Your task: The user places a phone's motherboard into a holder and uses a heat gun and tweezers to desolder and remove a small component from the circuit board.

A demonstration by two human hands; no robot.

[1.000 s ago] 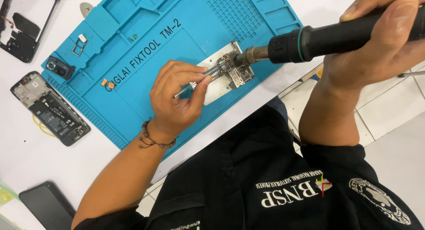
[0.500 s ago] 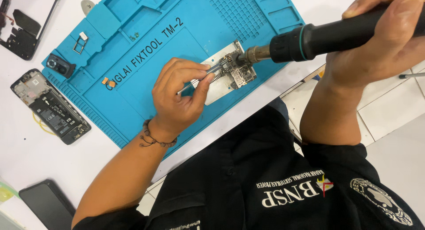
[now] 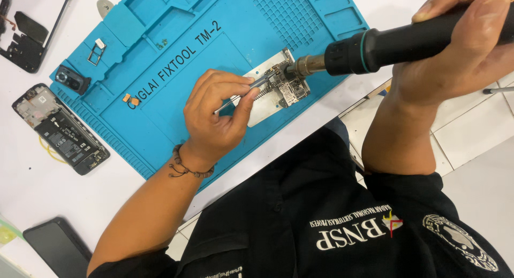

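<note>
Left hand (image 3: 217, 117) pinches a pair of metal tweezers (image 3: 243, 95) between thumb and fingers, tips reaching onto the small circuit board (image 3: 286, 85). That board sits on a silver holder plate (image 3: 267, 104) at the near right part of the blue work mat (image 3: 176, 69). Right hand (image 3: 455, 48) is wrapped tight round the black hot-air handle (image 3: 407, 40), its metal nozzle (image 3: 306, 65) right over the board's far edge, just beside the tweezer tips. On the mat's left lie a small camera module (image 3: 72, 79), a tiny tray (image 3: 98, 50) and an orange part (image 3: 130, 100). Off the mat, on the white table (image 3: 32, 187), an opened phone (image 3: 61, 129) lies left, a dark phone (image 3: 56, 246) near left.
</note>
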